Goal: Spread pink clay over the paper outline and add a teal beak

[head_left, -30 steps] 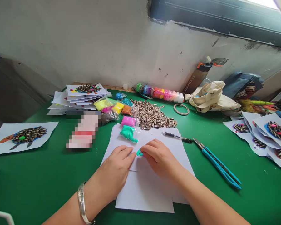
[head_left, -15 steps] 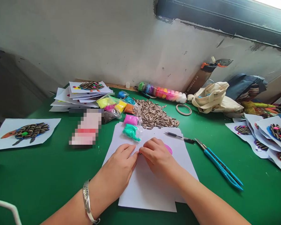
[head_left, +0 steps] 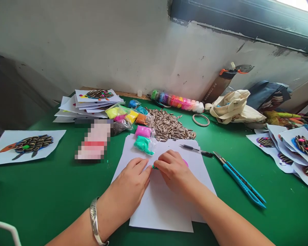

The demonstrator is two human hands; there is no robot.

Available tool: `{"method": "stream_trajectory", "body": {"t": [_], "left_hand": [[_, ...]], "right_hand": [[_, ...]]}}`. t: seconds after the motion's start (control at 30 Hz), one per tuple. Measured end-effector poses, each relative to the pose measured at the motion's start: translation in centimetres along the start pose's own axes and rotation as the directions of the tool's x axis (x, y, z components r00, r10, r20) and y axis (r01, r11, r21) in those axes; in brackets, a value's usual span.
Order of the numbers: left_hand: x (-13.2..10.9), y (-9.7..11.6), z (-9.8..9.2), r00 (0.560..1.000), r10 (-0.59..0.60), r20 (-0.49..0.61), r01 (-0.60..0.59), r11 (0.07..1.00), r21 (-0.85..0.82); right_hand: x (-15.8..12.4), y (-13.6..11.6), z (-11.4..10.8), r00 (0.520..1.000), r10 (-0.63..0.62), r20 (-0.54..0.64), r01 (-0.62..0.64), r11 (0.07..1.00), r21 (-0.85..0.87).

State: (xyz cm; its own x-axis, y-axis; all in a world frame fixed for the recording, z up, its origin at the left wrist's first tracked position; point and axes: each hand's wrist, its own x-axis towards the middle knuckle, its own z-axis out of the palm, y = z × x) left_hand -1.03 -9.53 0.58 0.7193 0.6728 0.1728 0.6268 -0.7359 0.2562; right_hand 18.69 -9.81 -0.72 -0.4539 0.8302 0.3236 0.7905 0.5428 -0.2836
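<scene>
Both hands meet over a stack of white paper (head_left: 164, 212). My right hand (head_left: 173, 171) is closed in a pinch on a small piece of green clay (head_left: 154, 167), mostly hidden by the fingers. The closed fingertips of my left hand (head_left: 135, 181) press at the same piece from the left; their exact grip is partly covered. A pink clay patch (head_left: 185, 162) peeks out behind my right hand. Just beyond the hands lie a bag of green clay (head_left: 143, 144) and a bag of pink clay (head_left: 143, 131). A pen (head_left: 196, 150) rests across the paper's right edge.
Behind the paper is a heap of sunflower seeds (head_left: 169, 124). A blue utility knife (head_left: 242, 182) lies to the right, with a tape roll (head_left: 201, 120) farther back. Seed pictures sit in a left stack (head_left: 92, 102) and a right pile (head_left: 287, 150); another picture (head_left: 32, 145) lies alone.
My right hand has shifted slightly, and a bit of green clay now shows between the fingertips. The pink patch is more covered. My left hand stays nearly in place.
</scene>
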Motion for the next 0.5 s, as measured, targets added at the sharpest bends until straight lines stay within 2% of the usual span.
{"method": "stream_trajectory", "body": {"t": [0.2,0.5], "left_hand": [[-0.29,-0.02,0.27,1.0,-0.006,-0.028,0.005,0.999,-0.032],[-0.27,0.05,0.54,0.999,-0.012,-0.044,0.011,1.0,-0.013]], "right_hand": [[-0.05,0.04,-0.07,1.0,-0.006,-0.028,0.006,1.0,0.004],[0.0,0.27,-0.14,0.999,0.042,-0.009,-0.042,0.999,0.019]]}}
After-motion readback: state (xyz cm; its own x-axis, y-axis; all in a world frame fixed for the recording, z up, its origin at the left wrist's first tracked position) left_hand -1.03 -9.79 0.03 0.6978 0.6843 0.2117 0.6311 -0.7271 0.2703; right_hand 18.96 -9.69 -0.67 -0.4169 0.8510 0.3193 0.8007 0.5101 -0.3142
